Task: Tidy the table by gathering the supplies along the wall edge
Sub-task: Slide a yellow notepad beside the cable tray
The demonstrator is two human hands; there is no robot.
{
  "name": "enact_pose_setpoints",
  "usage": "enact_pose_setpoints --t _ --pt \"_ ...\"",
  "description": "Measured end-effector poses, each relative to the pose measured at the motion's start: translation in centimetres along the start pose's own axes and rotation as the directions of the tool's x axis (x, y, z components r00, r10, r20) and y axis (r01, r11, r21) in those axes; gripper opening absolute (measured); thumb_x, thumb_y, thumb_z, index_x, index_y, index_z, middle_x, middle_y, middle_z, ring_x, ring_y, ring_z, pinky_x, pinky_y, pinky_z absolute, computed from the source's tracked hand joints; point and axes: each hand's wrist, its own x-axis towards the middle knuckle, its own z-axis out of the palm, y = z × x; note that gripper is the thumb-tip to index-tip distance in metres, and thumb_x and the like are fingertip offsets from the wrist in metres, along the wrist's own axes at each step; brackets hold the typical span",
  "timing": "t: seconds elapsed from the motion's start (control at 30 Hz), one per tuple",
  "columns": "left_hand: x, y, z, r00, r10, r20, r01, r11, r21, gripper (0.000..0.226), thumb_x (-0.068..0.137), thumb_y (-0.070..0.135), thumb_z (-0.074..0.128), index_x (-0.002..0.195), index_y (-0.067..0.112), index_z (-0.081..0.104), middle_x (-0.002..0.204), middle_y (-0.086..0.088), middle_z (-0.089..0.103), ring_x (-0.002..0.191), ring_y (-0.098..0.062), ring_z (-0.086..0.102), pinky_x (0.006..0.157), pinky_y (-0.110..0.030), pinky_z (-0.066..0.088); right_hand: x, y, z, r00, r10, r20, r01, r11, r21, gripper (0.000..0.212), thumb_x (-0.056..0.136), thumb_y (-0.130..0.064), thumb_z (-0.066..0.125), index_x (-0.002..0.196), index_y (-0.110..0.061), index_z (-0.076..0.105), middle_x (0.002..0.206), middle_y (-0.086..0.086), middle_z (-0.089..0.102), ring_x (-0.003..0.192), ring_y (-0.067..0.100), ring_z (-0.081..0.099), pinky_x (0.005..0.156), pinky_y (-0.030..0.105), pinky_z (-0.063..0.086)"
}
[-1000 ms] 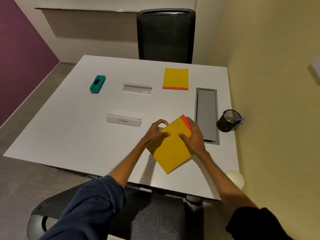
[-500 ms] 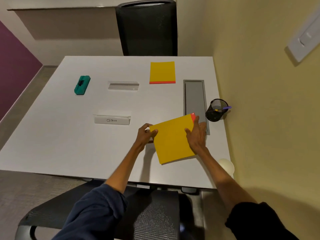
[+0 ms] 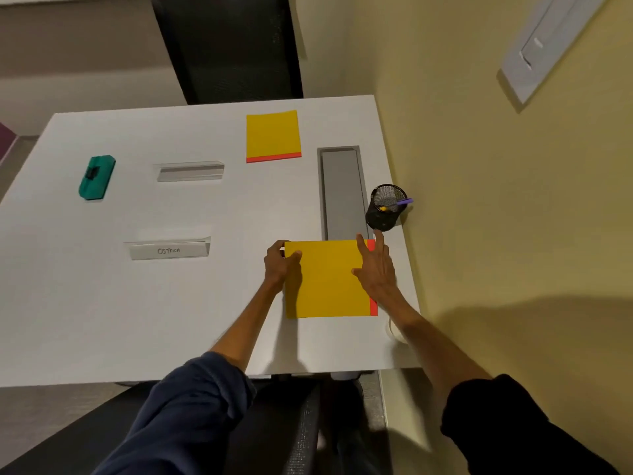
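Yellow pad (image 3: 325,279): laid square by the tabletop's (image 3: 205,320) near right corner, red strip toward the wall edge.
Left hand (image 3: 279,265): the pad's far left corner is pinched between curled fingers (image 3: 296,255).
Right hand (image 3: 376,269): fingers straight, pressed flat on the pad's wall side.
Coming move: only a short rightward slide is judged needed.

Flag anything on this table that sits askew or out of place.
Nothing is spilled or damaged. The teal eraser lies tilted on the left side, away from the wall, and the near yellow pad covers the grey hatch's near end.

Black mesh chair (image 3: 229,46), wall switch plate (image 3: 544,42)
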Motion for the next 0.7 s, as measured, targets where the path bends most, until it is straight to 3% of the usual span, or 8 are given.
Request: enact_pose_setpoints --t 0.13,0.33,0.4,0.47,0.6,0.7 --pt "0.8 -0.2 2.0 0.998 -0.044 -0.047 0.045 0.999 0.019 0.04 0.091 0.008 0.066 0.125 -0.008 0.054 0.118 -0.031 0.063 0.104 -0.044 0.064 0.093 -0.051 0.054 1.6 1.4 0.0 1.0 -0.001 0.03 0.001 1.0 0.005 0.088 0.09 -0.023 0.07 0.157 -0.021 0.014 0.165 0.013 -0.002 0.152 0.036 0.011 0.122 0.048 0.022" --pt "1.7 0.5 4.0 0.997 0.073 -0.009 -0.073 0.997 0.007 0.046 0.087 0.02 0.067 0.119 -0.01 0.053 0.101 -0.02 0.062 0.089 -0.025 0.058 0.077 -0.037 0.049 2.8 2.0 1.0 0.998 -0.008 0.064 0.007 1.0 0.003 0.096 0.086 -0.042 0.071 0.157 -0.019 0.012 0.164 0.017 -0.007 0.152 0.039 0.003 0.121 0.046 0.021" --pt "2.3 0.4 4.7 0.996 0.093 -0.014 -0.093 0.995 0.04 0.044 0.09 0.015 0.067 0.122 -0.01 0.051 0.109 -0.026 0.063 0.093 -0.031 0.061 0.083 -0.042 0.051 2.8 2.4 1.8 0.995 -0.013 0.103 0.016 1.0 -0.027 0.096 0.087 -0.05 0.066 0.158 -0.02 0.01 0.164 0.015 -0.009 0.152 0.04 -0.001 0.122 0.047 0.019" --pt "2.5 0.2 5.2 0.994 0.111 -0.009 -0.109 0.986 0.128 0.049 0.091 0.009 0.067 0.132 -0.006 0.045 0.123 -0.029 0.057 0.11 -0.041 0.058 0.093 -0.048 0.049 2.7 2.8 2.6 0.986 -0.026 0.164 0.036 0.998 -0.053 0.092 0.09 -0.057 0.057 0.158 -0.022 0.007 0.165 0.013 -0.008 0.153 0.037 -0.005 0.123 0.048 0.016" --pt "1.6 -0.8 5.7 0.971 0.112 0.21 -0.177 0.928 0.327 0.102 0.079 0.024 0.081 0.154 0.008 0.013 0.158 -0.02 0.017 0.145 -0.036 0.026 0.116 -0.049 0.032 2.5 3.7 3.5 0.976 -0.042 0.212 0.063 0.994 -0.091 0.081 0.097 -0.057 0.043 0.158 -0.023 0.004 0.165 0.012 -0.011 0.153 0.034 -0.01 0.124 0.048 0.007" --pt "0.4 -3.0 5.7 0.943 0.081 0.322 -0.244 0.826 0.508 0.126 0.071 0.042 0.083 0.156 0.013 -0.005 0.162 -0.016 -0.018 0.152 -0.037 -0.002 0.122 -0.052 0.022 2.5 4.2 3.3 0.971 -0.053 0.233 0.077 0.993 -0.093 0.078 0.099 -0.053 0.04 0.158 -0.022 0.0 0.164 0.012 -0.015 0.152 0.034 -0.013 0.124 0.048 0.003"
